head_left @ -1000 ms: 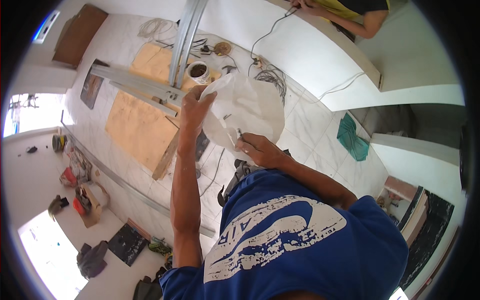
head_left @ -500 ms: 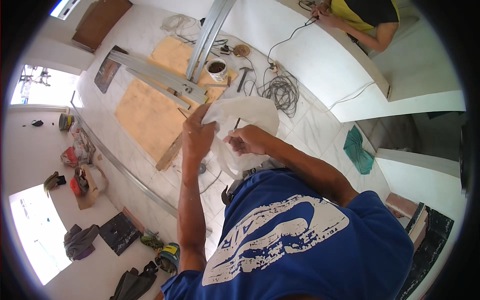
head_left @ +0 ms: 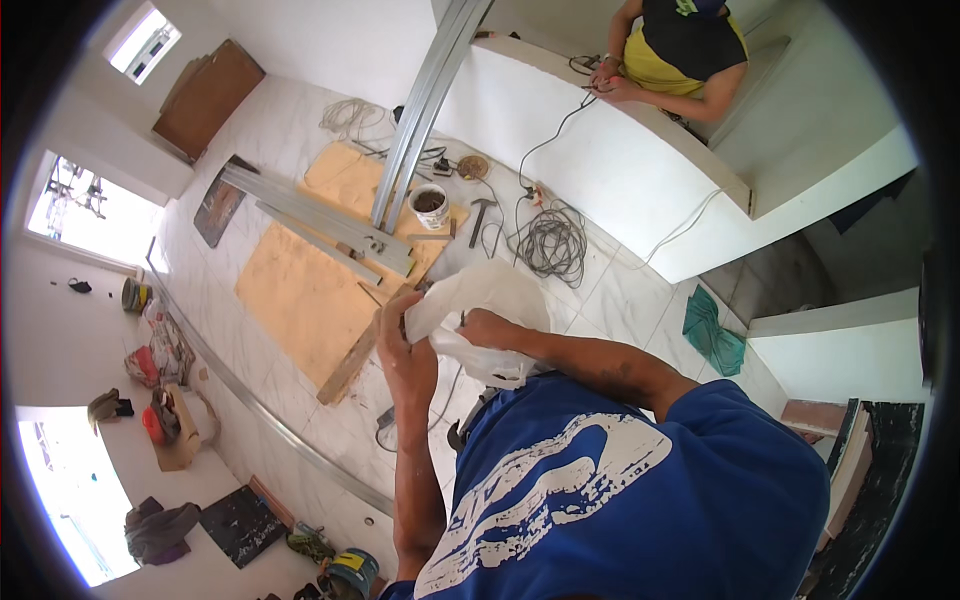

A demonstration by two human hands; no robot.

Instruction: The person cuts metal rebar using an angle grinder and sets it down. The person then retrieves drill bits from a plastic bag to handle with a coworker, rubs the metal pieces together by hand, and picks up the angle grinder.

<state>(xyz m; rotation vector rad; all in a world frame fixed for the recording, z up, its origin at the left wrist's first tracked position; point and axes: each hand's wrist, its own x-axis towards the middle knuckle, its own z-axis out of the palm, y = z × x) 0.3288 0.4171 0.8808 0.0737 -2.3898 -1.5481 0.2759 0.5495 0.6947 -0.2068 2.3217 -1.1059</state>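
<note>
A white plastic bag hangs in front of my waist, its mouth spread toward me. My left hand is closed on the bag's left rim, thumb up. My right hand reaches into the mouth with fingers curled, partly hidden behind the bag's near edge. A small dark tip of a thin dark rod shows at these fingers; the rest of it is out of sight. What lies inside the bag cannot be seen.
Beyond the bag, metal channels lie across a tan board. Nearby are a white bucket, a hammer and coiled cable. Behind a low white wall, another person's hands hold a cord. A green cloth lies right.
My right hand has gone deeper into the bag, and the rod it held in plain view is now mostly hidden. Both hands and the bag sit lower in view.
</note>
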